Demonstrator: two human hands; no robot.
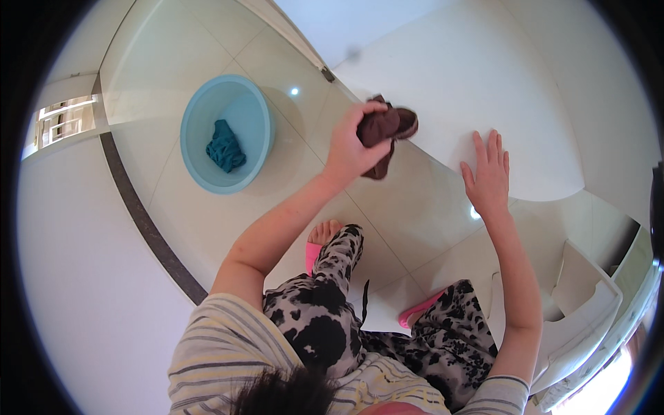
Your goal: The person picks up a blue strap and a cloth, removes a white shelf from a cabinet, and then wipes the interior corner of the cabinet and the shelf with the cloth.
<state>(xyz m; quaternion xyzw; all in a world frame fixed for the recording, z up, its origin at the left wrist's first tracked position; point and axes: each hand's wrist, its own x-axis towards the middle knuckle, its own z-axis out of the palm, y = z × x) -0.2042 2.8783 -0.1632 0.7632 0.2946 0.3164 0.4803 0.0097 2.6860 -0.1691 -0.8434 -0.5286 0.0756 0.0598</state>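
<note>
My left hand (348,148) grips a bunched dark brown cloth (377,127), part of which hangs below the fingers. The cloth is over the near edge of a white tabletop (456,88); whether it touches the surface I cannot tell. With fingers spread and nothing in it, my right hand (488,179) is palm down at the same tabletop, farther right along its edge. On the floor to the left stands a light blue plastic basin (249,104). A crumpled teal cloth (225,148) lies at its bottom.
Glossy beige tiles (290,207) cover the floor. A dark threshold strip (142,228) runs along the left, beside a white panel (78,270). At lower right is a whitish chair-like piece of furniture (581,301). My feet are in pink slippers (313,257) below the tabletop's edge.
</note>
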